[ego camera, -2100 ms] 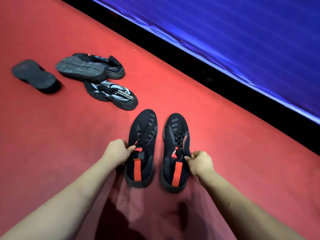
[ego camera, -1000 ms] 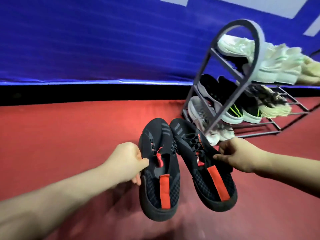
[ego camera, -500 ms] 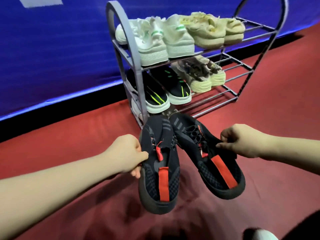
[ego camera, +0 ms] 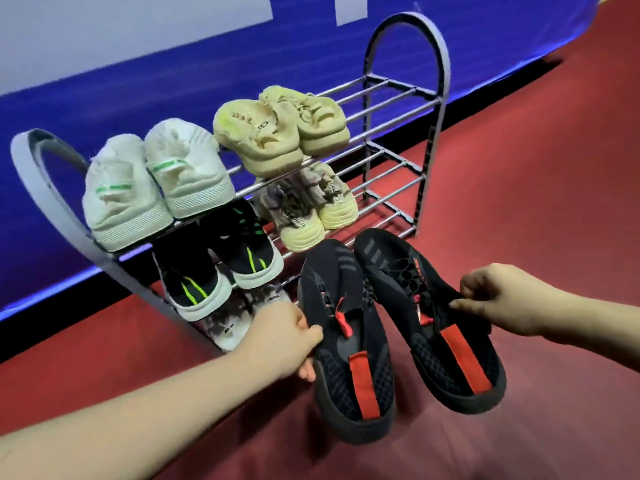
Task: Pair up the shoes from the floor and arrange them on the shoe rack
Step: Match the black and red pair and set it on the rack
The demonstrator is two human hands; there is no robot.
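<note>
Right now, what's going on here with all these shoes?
A person holds a matching pair off the red floor in front of a grey metal shoe rack. The left hand grips one black mesh shoe with a red heel strip, and the right hand pinches the second black mesh shoe. Other pairs sit on the shelves; the shelves' right ends are bare.

Maybe gym: red floor (ego camera: 519,202), blue banner (ego camera: 138,81).

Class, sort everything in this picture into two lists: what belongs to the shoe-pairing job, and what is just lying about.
Belongs to the job: left black shoe, held by the left hand; right black shoe, held by the right hand; shoe rack; white pair and beige pair already shelved.
Just there: blue wall, red floor.
</note>
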